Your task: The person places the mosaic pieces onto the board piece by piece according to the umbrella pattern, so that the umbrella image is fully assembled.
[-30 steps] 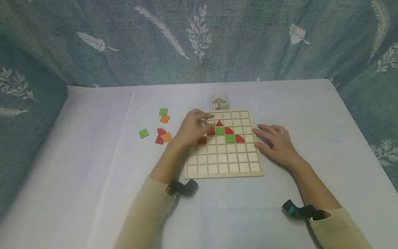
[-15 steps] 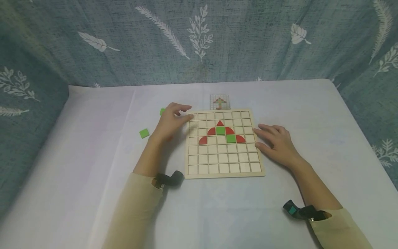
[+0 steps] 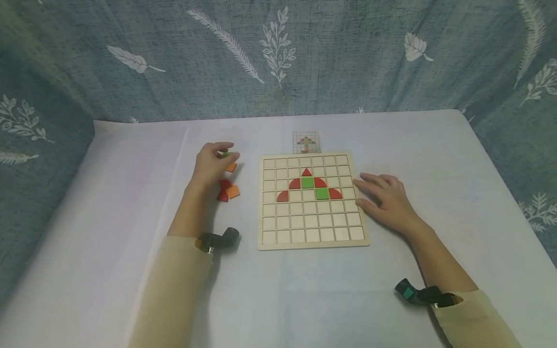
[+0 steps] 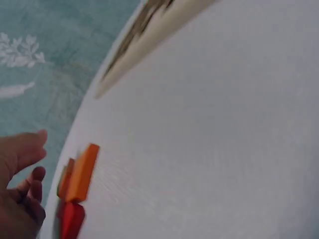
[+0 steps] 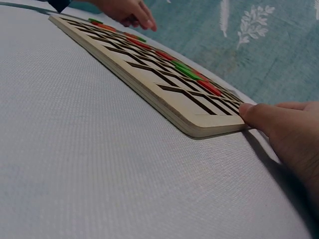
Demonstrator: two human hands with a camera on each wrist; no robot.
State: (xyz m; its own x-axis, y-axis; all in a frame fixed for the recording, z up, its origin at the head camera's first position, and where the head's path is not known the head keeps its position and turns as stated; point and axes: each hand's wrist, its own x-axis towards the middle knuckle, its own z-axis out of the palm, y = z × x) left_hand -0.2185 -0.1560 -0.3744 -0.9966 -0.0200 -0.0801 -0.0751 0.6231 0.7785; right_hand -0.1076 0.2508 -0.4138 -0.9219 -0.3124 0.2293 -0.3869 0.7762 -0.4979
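Note:
In the head view my left hand (image 3: 212, 164) hovers over loose tiles left of the board, thumb and index finger apart. Between those fingertips a green square tile (image 3: 225, 154) shows. Just below it lies an orange tile (image 3: 231, 167). Nearer to me a second orange tile (image 3: 233, 192) overlaps red quarter-round tiles (image 3: 223, 195). My right hand (image 3: 387, 200) rests along the right edge of the wooden grid board (image 3: 313, 245), its thumb (image 5: 249, 113) touching the rim in the right wrist view. Several red and green tiles, such as this green square (image 3: 322, 193), sit in the grid.
A small pattern card (image 3: 306, 142) with a coloured grid drawing lies behind the board. White cloth (image 3: 109, 217) covers the table, and a teal leaf-print curtain (image 3: 174, 63) hangs behind it.
My left hand has moved left from over the board to the loose tiles. A red quarter-round stays in the grid where it was. My right hand has not moved.

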